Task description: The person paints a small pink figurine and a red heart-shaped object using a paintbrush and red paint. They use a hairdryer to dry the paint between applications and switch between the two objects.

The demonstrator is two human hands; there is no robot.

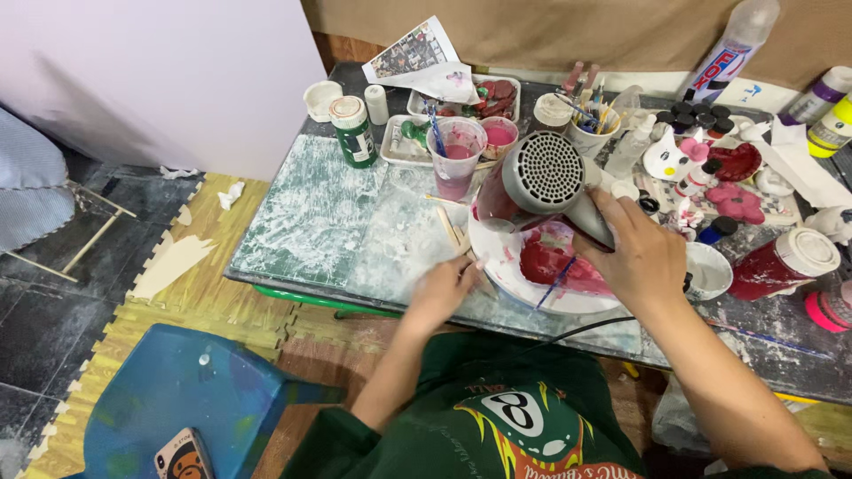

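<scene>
Down at the far left, off the table, a blue plastic chair (pixel 191 390) carries a phone in a patterned case (pixel 184 455), parked out of the way of wet paint. On the paint-smeared low table (pixel 311 222) itself, a green bottle with a pale cap (pixel 354 131) stands near the far left corner, upright and shut, within reach but away from the work. Next comes a clear plastic cup of pink-tinted water (pixel 456 155) with a brush standing in it, close behind the work so brushes can be rinsed.

At the near edge, the left hand (pixel 441 288) rests with curled fingers on the rim of a round white plate smeared with dark red paint (pixel 524 270), apparently steadying it; thin wooden sticks (pixel 454 229) lie just beside that hand. A thin blue brush (pixel 557 282) lies across the red patch.

The right hand (pixel 641 257) wraps its fingers firmly around the handle of a grey hair dryer with a perforated round back (pixel 543 177), holding it over the plate's far side with the nozzle angled down at the paint, likely to dry it. Its cord trails off the near edge.

Toward the right edge, a dark red bottle with a white cap (pixel 781 262) lies tipped beside small painted figures (pixel 710 173).
</scene>
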